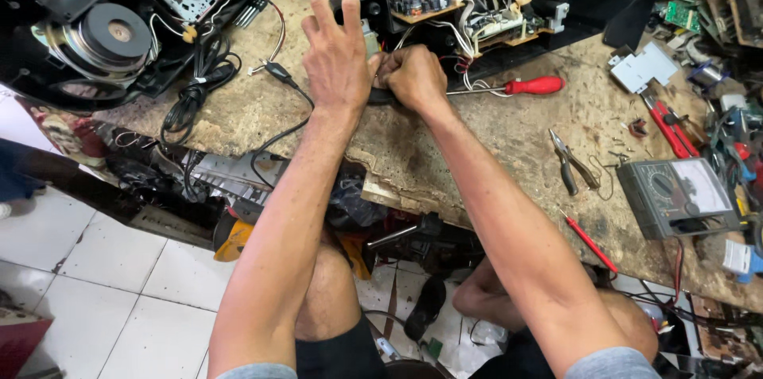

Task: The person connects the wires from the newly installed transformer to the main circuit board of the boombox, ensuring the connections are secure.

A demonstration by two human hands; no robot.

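My left hand (338, 53) rests with spread fingers against a small black part (367, 7) at the front of an opened black electronic unit (493, 5) full of circuit boards and wires. Close beside it, my right hand (412, 77) is clenched around a dark tool handle (380, 96) lying on the worn wooden workbench (509, 148). The tool's tip is hidden under my hands. A red-handled screwdriver (534, 86) lies just right of my right hand, its shaft pointing toward it.
Another dismantled black housing with a round speaker (111, 33) sits at the far left, black cables (199, 85) trailing from it. Pliers (571, 160), a grey multimeter (675, 198), a red probe (590, 242) and red-handled cutters (671, 129) lie on the right. White floor tiles (103, 268) show below.
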